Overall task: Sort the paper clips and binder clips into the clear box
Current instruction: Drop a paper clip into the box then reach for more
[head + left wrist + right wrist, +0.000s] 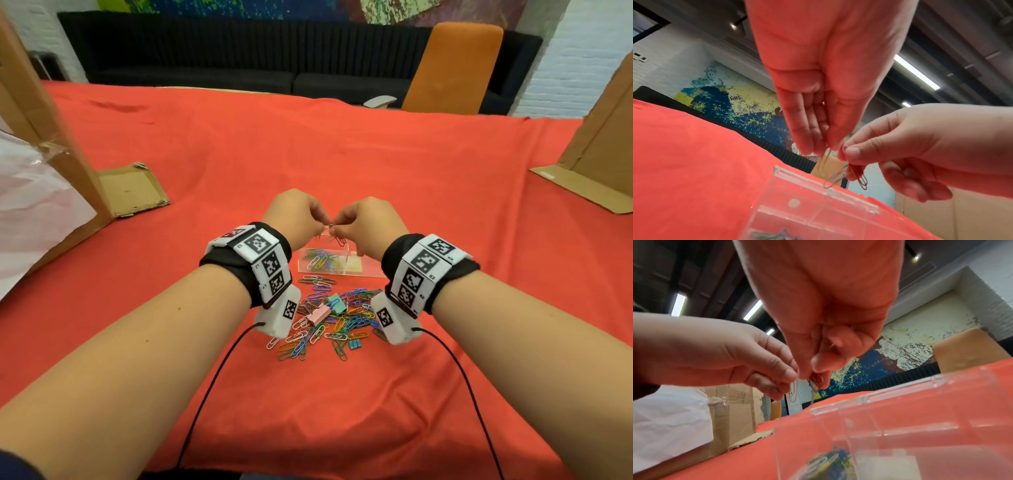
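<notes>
Left hand and right hand, fingertips pinching tangled wire paper clips, meet above the far edge of the clear acrylic two-compartment box. Loose coloured paper clips and pastel binder clips lie just near of it on the red tablecloth, with cardboard far left.

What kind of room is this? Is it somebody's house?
Probably not a house: more likely an office lounge or studio. There's a long black sofa below a big splashy mural, an orange chair, strip lights on a bare ceiling, and cardboard boxes.
</notes>
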`<state>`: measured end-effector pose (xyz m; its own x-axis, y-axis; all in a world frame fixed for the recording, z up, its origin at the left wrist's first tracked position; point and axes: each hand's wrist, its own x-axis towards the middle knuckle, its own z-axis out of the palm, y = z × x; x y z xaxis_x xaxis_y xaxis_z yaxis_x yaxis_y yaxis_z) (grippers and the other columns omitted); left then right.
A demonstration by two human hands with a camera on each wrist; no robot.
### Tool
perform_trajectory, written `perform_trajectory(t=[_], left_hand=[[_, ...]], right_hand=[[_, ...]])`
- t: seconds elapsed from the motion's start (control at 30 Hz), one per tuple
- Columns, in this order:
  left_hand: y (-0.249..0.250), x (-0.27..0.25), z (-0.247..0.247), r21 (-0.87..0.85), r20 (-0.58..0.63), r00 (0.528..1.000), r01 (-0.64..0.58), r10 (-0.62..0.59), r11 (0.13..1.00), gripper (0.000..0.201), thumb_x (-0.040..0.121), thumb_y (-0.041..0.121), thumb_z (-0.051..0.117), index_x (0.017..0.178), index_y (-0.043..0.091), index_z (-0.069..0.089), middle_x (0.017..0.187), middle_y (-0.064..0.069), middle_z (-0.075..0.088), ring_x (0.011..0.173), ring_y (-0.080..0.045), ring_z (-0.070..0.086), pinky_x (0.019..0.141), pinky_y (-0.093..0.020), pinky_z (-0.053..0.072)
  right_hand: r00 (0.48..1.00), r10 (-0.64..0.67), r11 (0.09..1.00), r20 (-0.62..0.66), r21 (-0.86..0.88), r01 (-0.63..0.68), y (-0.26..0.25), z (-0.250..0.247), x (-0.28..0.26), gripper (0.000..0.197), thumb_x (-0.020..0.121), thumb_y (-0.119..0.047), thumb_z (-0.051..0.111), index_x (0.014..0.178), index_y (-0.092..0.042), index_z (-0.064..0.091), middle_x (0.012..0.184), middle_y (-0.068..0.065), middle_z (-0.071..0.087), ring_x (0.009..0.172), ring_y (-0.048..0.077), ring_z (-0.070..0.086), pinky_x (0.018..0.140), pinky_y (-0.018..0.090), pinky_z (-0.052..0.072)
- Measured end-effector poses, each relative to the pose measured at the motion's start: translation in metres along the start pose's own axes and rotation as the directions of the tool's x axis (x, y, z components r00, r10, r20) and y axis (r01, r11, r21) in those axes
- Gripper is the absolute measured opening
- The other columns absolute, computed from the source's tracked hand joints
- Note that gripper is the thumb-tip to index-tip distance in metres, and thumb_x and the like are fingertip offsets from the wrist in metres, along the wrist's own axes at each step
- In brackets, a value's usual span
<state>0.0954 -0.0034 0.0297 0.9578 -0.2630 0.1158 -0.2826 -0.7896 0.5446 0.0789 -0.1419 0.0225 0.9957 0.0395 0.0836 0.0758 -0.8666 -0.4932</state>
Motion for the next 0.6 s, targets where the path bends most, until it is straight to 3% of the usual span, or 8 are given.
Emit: perform_trajectory(t=[0.1,0.23,0.33,0.4,0.5,0.57,0.6], left_hand=[[-0.006,0.003,0.008,0.035,0.013,1.000,0.016,-0.016,0.999,0.018,0.079,0.009,0.066,0.092,0.014,0.077,0.087,-0.008,0.075,0.071,-0.015,0.057,0.068,-0.023,0.040],[-0.012,-0.003,0.006,0.038,0.058,0.998,0.007,-0.009,0.999,0.012,0.076,0.009,0.071,0.087,0.012,0.075,0.070,0.000,0.064,0.064,-0.014,0.056,0.064,-0.023,0.041],[-0.014,-0.013,0.002,0.160,0.328,0.944,-0.027,-0.028,0.987,0.008,0.074,0.011,0.074,0.081,0.016,0.075,0.060,0.002,0.061,0.051,-0.010,0.052,0.050,-0.021,0.042],[-0.016,-0.019,0.003,0.238,0.467,0.881,-0.046,-0.073,0.970,0.013,0.075,0.013,0.075,0.087,0.018,0.075,0.064,0.000,0.063,0.049,-0.011,0.051,0.049,-0.021,0.042],[-0.019,-0.026,0.008,0.307,0.541,0.837,-0.102,-0.085,0.946,0.029,0.074,0.013,0.077,0.102,0.018,0.073,0.083,-0.001,0.065,0.057,-0.017,0.053,0.054,-0.024,0.043],[-0.019,-0.029,0.012,0.355,0.564,0.820,-0.138,-0.094,0.925,0.037,0.074,0.013,0.078,0.110,0.017,0.071,0.093,-0.004,0.066,0.056,-0.014,0.053,0.052,-0.021,0.042],[-0.018,-0.030,0.014,0.381,0.575,0.811,-0.150,-0.107,0.912,0.039,0.074,0.014,0.078,0.111,0.017,0.069,0.099,-0.005,0.068,0.053,-0.010,0.050,0.048,-0.018,0.040]], right_hand=[[1.000,-0.002,0.999,0.009,-0.033,0.002,-0.001,0.007,0.003,0.018,0.083,-0.028,0.068,0.095,-0.017,0.076,0.090,0.008,0.076,0.047,0.010,0.050,0.068,0.030,0.050],[0.998,-0.031,0.995,0.053,-0.088,0.036,0.001,0.007,-0.001,0.022,0.086,-0.028,0.065,0.102,-0.017,0.075,0.096,0.008,0.076,0.054,0.013,0.050,0.071,0.030,0.050],[0.996,-0.061,0.992,0.057,-0.108,0.067,0.002,-0.001,-0.008,0.024,0.087,-0.025,0.064,0.107,-0.015,0.073,0.104,0.007,0.075,0.065,0.013,0.053,0.073,0.026,0.047],[0.992,-0.099,0.984,0.078,-0.138,0.109,0.000,-0.007,-0.015,0.020,0.087,-0.022,0.063,0.102,-0.014,0.074,0.095,0.006,0.074,0.053,0.008,0.052,0.068,0.024,0.044],[0.947,-0.099,0.957,0.304,-0.232,0.174,0.002,-0.010,-0.026,0.017,0.086,-0.020,0.065,0.098,-0.015,0.075,0.081,0.001,0.070,0.036,0.000,0.053,0.045,0.017,0.044],[0.891,-0.008,0.931,0.453,-0.321,0.172,0.007,-0.007,-0.033,0.018,0.084,-0.018,0.067,0.101,-0.016,0.073,0.088,0.002,0.072,0.042,0.004,0.055,0.031,0.011,0.039],[0.873,0.029,0.912,0.488,-0.370,0.177,0.010,-0.005,-0.035,0.021,0.084,-0.019,0.069,0.104,-0.016,0.072,0.094,0.003,0.072,0.050,0.009,0.059,0.034,0.011,0.041]])
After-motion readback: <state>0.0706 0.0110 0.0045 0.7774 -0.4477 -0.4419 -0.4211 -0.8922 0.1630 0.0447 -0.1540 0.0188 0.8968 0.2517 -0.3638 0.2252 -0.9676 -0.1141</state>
